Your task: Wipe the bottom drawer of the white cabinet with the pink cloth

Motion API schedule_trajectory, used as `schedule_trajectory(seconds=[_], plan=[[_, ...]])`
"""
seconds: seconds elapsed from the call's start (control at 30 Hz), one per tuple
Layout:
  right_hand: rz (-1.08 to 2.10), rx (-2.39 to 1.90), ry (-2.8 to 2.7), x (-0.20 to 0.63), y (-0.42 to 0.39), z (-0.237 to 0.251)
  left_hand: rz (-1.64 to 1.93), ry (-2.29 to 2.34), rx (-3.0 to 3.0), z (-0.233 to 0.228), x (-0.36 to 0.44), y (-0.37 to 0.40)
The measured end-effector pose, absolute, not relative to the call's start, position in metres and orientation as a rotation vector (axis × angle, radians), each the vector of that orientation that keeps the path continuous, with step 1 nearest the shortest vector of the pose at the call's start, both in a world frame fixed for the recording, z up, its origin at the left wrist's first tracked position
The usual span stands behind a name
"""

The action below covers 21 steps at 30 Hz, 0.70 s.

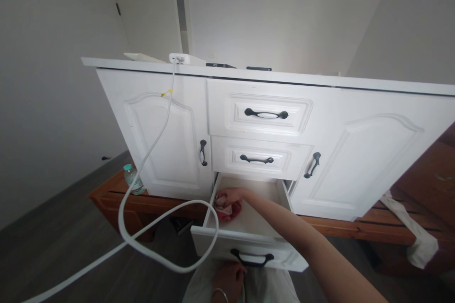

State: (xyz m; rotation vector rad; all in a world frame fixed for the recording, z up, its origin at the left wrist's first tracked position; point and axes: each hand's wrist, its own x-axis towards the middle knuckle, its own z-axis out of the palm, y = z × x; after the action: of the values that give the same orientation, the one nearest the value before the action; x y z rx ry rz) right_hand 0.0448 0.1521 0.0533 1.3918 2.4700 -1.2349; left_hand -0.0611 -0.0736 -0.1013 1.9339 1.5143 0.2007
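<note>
My right hand (pixel 231 195) reaches down into the pulled-out bottom drawer (pixel 268 218). Its fingers are closed on a crumpled red and pink cloth (pixel 229 212) at the drawer's left side. My left hand (pixel 228 278), with a bracelet at the wrist, is low in front of the drawer, just below the left end of its dark handle (pixel 252 259). The left fingers look curled in; whether anything is in them is hidden.
Two shut drawers sit above, flanked by cabinet doors (pixel 163 142). A white cable (pixel 156 142) hangs from a white charger (pixel 179 58) and loops before the open drawer. A bottle (pixel 134 181) stands left; white fabric (pixel 408 222) drapes over the wooden bench (pixel 384 232) right.
</note>
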Motion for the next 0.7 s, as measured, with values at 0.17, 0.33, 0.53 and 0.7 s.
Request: schedule_trajectory(seconds=[0.17, 0.33, 0.53, 0.7], plan=[[-1.300, 0.881, 2.206, 0.050, 0.110, 0.040, 0.191, 1.519, 1.936, -0.102, -0.060, -0.073], [-1.155, 0.852, 2.134, 0.092, 0.099, 0.030, 0.202, 1.520, 1.932, -0.100, -0.060, -0.073], [-1.121, 0.961, 1.836, 0.180, 0.079, 0.038, 0.204, 1.492, 1.940, -0.096, -0.062, -0.074], [-0.851, 1.295, 1.987, 0.201, 0.057, 0.046, 0.191, 1.519, 1.919, -0.091, -0.060, -0.076]])
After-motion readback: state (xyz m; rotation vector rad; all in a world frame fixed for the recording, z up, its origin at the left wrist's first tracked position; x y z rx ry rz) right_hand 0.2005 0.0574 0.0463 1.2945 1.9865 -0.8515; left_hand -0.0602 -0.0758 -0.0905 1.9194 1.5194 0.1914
